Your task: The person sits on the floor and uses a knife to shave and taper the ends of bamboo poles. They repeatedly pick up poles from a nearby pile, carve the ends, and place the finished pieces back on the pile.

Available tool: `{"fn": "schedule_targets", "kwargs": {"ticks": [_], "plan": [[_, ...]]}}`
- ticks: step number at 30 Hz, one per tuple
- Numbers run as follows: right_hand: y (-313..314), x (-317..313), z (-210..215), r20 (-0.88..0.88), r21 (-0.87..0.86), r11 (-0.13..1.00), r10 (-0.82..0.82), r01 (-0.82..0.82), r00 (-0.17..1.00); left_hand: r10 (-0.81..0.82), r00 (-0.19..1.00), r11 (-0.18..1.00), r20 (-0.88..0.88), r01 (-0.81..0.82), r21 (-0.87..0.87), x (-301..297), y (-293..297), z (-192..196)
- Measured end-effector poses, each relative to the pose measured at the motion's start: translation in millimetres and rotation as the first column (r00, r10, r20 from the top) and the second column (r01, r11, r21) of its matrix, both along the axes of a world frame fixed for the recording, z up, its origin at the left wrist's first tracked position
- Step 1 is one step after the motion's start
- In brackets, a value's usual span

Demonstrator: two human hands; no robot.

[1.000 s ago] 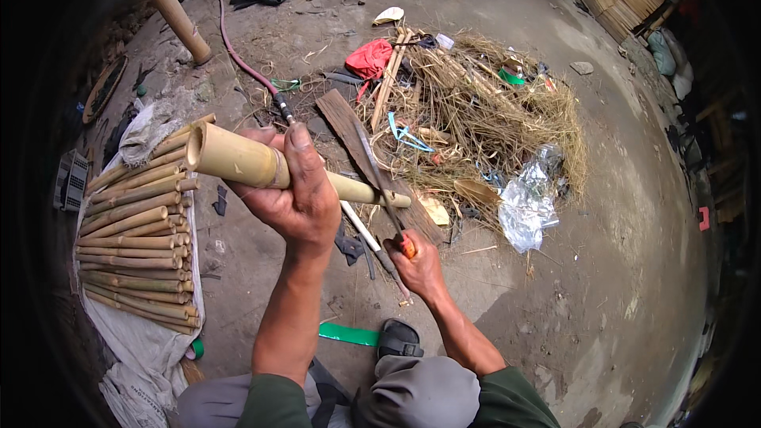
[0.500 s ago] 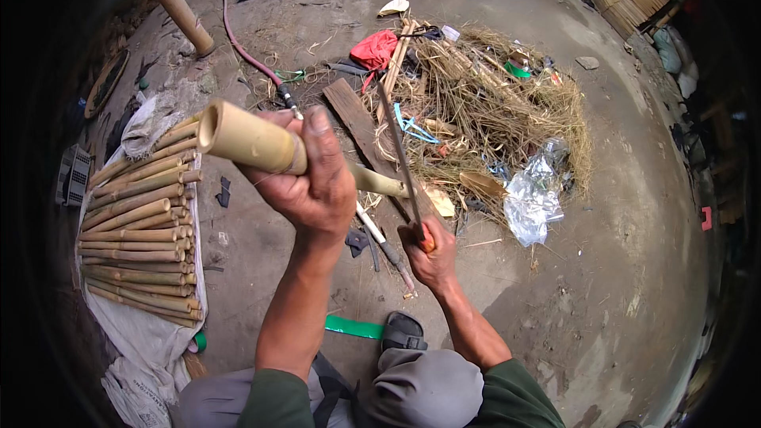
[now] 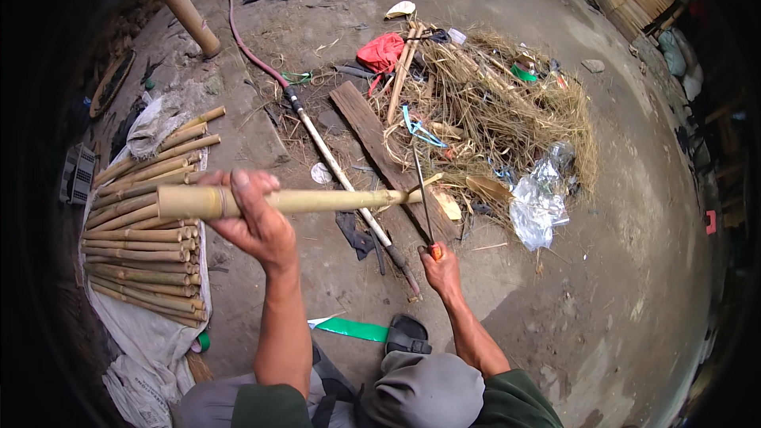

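Our left hand [image 3: 260, 222] grips the bamboo pole [image 3: 317, 201] above the floor [image 3: 602, 269], our right [image 3: 441, 272] clasps the knife [image 3: 426, 218] across its far end, and we seem mid-trim, a pale strip [image 3: 431, 182] jutting there yet to come away.

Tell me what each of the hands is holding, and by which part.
The left hand grips a bamboo length near its left end; the right hand grips a long-bladed tool by its orange-red handle.
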State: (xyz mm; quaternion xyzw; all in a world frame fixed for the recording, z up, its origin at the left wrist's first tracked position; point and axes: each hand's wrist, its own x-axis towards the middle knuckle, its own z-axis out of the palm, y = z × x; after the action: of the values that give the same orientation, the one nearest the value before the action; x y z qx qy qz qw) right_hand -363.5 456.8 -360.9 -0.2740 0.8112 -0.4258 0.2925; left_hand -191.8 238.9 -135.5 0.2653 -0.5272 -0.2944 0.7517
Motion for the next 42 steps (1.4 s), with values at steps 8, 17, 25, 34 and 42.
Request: {"fn": "schedule_targets", "kwargs": {"ticks": [8, 17, 25, 34, 42], "plan": [[4, -1, -11, -0.113, 0.142, 0.978, 0.172, -0.156, 0.979, 0.094, 0.996, 0.995, -0.002, -0.093, 0.036, 12, 20, -11], [22, -59, -46, -0.391, 0.323, 0.942, 0.05, 0.086, 0.919, -0.036, 0.939, 0.967, -0.341, 0.12, 0.227, 104, 11, 15], [-21, -68, -92, -0.244, 0.139, 0.966, -0.182, 0.22, 0.953, 0.095, 0.94, 0.988, -0.327, -0.048, 0.149, 151, 13, 39], [-32, -8, -31, -0.27, 0.081, 0.994, 0.092, -0.073, 0.958, -0.079, 0.945, 0.996, -0.318, 0.089, 0.018, 111, 23, 29], [-44, 54, 62, -0.176, -0.301, 0.878, 0.333, -0.372, 0.927, -0.234, 0.952, 0.972, -0.196, 0.233, -0.032, 45, 48, 3]]}}
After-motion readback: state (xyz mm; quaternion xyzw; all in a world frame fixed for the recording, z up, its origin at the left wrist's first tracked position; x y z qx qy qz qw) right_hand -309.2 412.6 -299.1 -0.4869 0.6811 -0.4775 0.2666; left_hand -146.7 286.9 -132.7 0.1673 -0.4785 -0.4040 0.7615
